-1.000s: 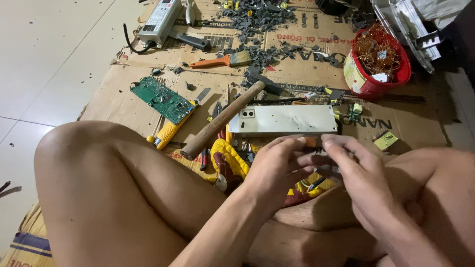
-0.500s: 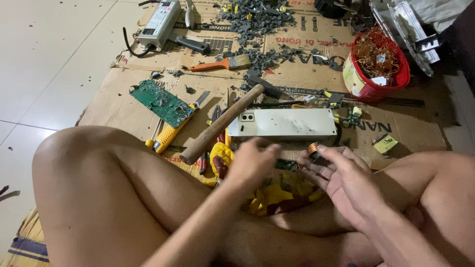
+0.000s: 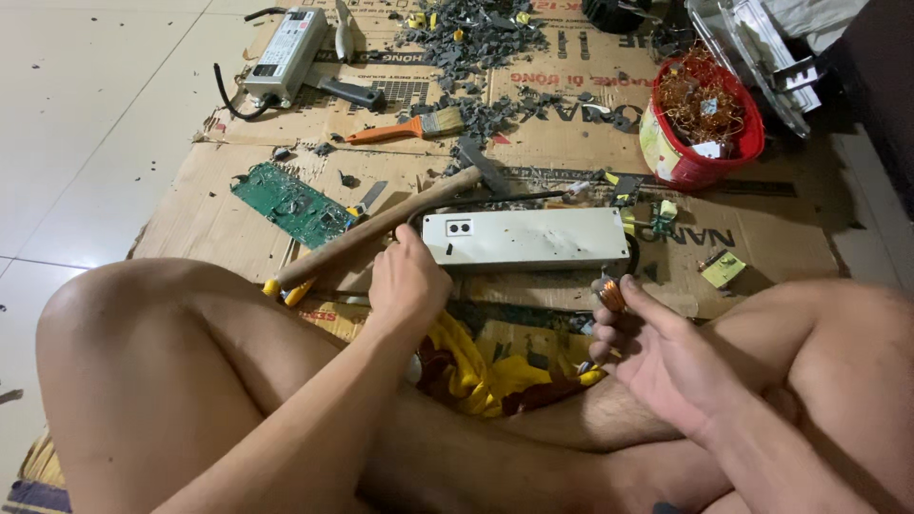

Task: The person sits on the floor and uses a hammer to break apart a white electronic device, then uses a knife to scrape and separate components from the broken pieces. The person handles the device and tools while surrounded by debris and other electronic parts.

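I sit cross-legged on cardboard sheets [image 3: 209, 209]. My right hand [image 3: 657, 352] pinches a small copper coil [image 3: 610, 295] between thumb and fingers, held above my right leg. My left hand [image 3: 407, 282] reaches forward and rests, fingers curled, at the near left corner of a long white metal box [image 3: 533, 238], close to the wooden handle of a hammer [image 3: 381, 228]. Whether that hand grips anything is hidden by its back. Yellow-handled tools [image 3: 286, 286] lie partly under my left knee.
A green circuit board [image 3: 290, 203] lies left of the hammer. Farther off are a paintbrush with orange handle [image 3: 409, 127], a grey power unit with cable [image 3: 284, 55], grey broken chips [image 3: 476, 38] and a red bucket of copper wire [image 3: 703, 112]. Tile floor [image 3: 86, 124] spreads left.
My left hand left the right hand and moved forward to the white box's corner. The right hand has opened outward, now showing the copper coil between its fingers.
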